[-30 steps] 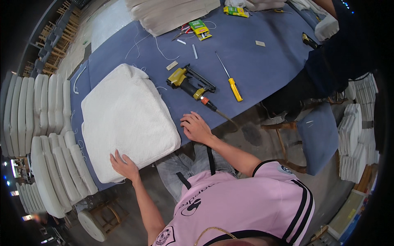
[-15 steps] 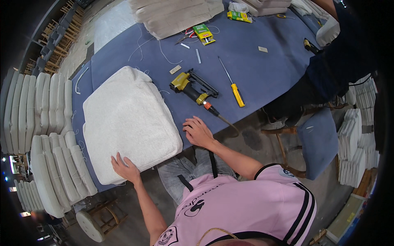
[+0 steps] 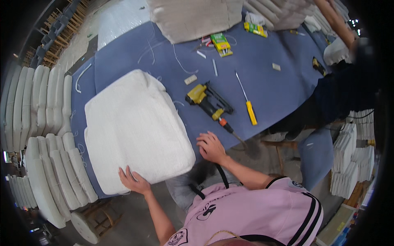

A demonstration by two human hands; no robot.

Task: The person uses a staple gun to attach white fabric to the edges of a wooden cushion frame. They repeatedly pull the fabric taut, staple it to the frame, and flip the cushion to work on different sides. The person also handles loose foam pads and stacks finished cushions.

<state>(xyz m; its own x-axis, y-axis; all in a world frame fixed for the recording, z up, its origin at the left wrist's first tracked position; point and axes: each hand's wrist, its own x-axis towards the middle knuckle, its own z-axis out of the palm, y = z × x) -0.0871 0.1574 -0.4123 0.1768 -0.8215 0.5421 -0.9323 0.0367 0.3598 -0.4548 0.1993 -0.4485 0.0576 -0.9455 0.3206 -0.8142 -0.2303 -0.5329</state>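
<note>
I've L hand (image 3: 134,181) nearer, fingers spread on white seat cushion (image 3: 137,131); R hand (image 3: 211,147) empty, fingers half-curled, just right of it

Soft indoor light, black corners, fisheye-bent edges, slight blur

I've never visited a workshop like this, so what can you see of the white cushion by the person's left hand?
The white cushion is a thick, squarish pad with rounded corners, covered in what looks like textured cloth, slightly bunched at the far end. It lies flat on the blue table, along the near edge. The left hand rests on its near side, fingers spread. Its underside is hidden.
</note>
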